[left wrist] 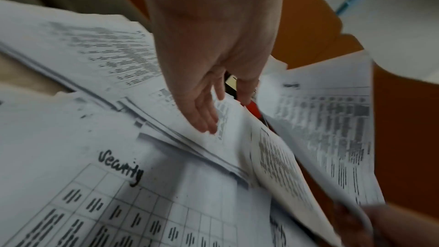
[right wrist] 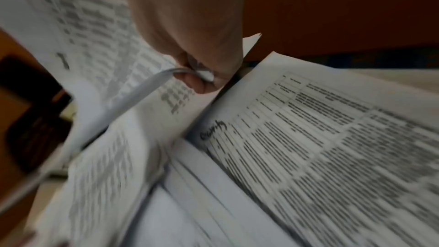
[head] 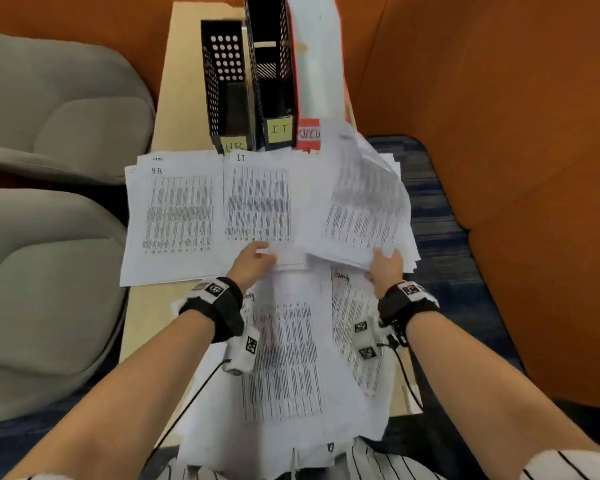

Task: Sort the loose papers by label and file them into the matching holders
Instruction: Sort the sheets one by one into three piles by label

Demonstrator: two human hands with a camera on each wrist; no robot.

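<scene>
Three holders stand at the far end of the table: a black one marked HR (head: 227,84), a black one marked IT (head: 274,64) and a red one (head: 307,133) with sheets in it. In front lie an HR pile (head: 177,216) and an IT pile (head: 260,202). My right hand (head: 387,268) (right wrist: 202,80) pinches the near corner of a sheaf of sheets (head: 364,202), raised and curling above the right pile. My left hand (head: 253,259) (left wrist: 225,112) rests with straight fingers on the near edge of the middle pile. Sheets marked Security (head: 284,358) (left wrist: 118,166) (right wrist: 308,138) lie nearest me.
Two grey upholstered chairs (head: 49,98) stand left of the narrow beige table (head: 184,81). An orange partition (head: 499,133) runs behind and to the right, with blue carpet (head: 430,202) below. Black cables hang from the wrist cameras over the near sheets.
</scene>
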